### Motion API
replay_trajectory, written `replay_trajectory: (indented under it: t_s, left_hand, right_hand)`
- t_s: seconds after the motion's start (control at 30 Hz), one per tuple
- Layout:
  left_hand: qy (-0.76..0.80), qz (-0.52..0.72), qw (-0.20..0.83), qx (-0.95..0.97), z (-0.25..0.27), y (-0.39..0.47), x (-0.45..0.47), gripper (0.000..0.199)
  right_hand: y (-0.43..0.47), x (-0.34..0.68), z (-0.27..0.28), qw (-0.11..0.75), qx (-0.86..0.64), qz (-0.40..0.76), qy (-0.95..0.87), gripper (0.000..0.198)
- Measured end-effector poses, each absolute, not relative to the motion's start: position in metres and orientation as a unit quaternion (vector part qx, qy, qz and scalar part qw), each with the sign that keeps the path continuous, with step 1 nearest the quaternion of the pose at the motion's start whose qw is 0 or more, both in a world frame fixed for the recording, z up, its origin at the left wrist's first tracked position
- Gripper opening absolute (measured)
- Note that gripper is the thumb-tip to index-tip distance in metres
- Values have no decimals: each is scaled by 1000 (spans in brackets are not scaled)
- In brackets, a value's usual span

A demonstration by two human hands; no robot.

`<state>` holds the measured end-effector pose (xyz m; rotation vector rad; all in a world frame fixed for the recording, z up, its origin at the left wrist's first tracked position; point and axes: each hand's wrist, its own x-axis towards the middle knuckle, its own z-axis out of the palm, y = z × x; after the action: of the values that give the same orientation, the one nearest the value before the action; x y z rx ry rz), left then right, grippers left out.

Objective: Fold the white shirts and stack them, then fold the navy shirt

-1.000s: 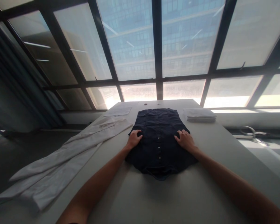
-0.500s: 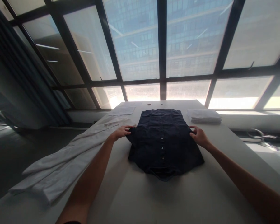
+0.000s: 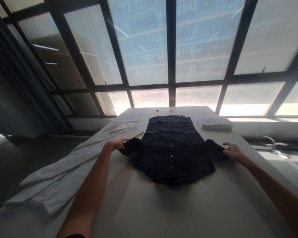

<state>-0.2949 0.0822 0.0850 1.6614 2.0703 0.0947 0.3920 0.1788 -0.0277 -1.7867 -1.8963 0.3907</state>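
A dark navy button-up shirt (image 3: 171,145) lies front side up on the white table (image 3: 139,211), its collar end towards me and its hem towards the window. Light buttons run down its middle. My left hand (image 3: 116,144) pinches the end of the sleeve on the left, which is pulled out sideways. On the other side, my right hand (image 3: 233,152) grips the end of the opposite sleeve between thumb and fingers. Both sleeves are stretched outward from the body of the shirt.
White garments (image 3: 64,175) lie spread along the table's left side. A flat white piece (image 3: 127,117) rests at the far left, and a folded white stack (image 3: 215,123) at the far right. Large windows (image 3: 146,43) rise behind; a dark curtain (image 3: 22,72) hangs left.
Both hands have moved outward, away from the shirt's body. The sleeves, close to the sides before, are now drawn out to the left and right.
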Motion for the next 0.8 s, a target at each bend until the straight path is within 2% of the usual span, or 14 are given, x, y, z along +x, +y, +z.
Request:
replay_trajectory:
  t_s: [0.1, 0.17, 0.23, 0.37, 0.53, 0.63, 0.8]
  left_hand:
    - [777, 20, 100, 621, 89, 83, -286, 71]
    - [779, 38, 24, 626, 92, 88, -271, 61]
    - [768, 60, -8, 638, 90, 94, -246, 54]
    - [660, 139, -35, 738, 61, 101, -178, 48]
    - [628, 96, -12, 772, 7, 96, -138, 51]
    - [636, 74, -6, 768, -9, 94, -145, 53]
    - [634, 82, -11, 769, -11, 94, -151, 53]
  right_hand:
    - [172, 387, -27, 207, -675, 97, -702, 49]
    - [162, 376, -21, 210, -679, 24, -703, 46]
    - [151, 357, -11, 235, -659, -45, -714, 44]
    - [135, 295, 2, 269, -577, -36, -770, 47]
    - [135, 224, -9, 161, -486, 27, -859, 58]
    - [144, 220, -20, 109, -499, 50, -858, 65]
    - [168, 265, -29, 97, -558, 25, -824, 67]
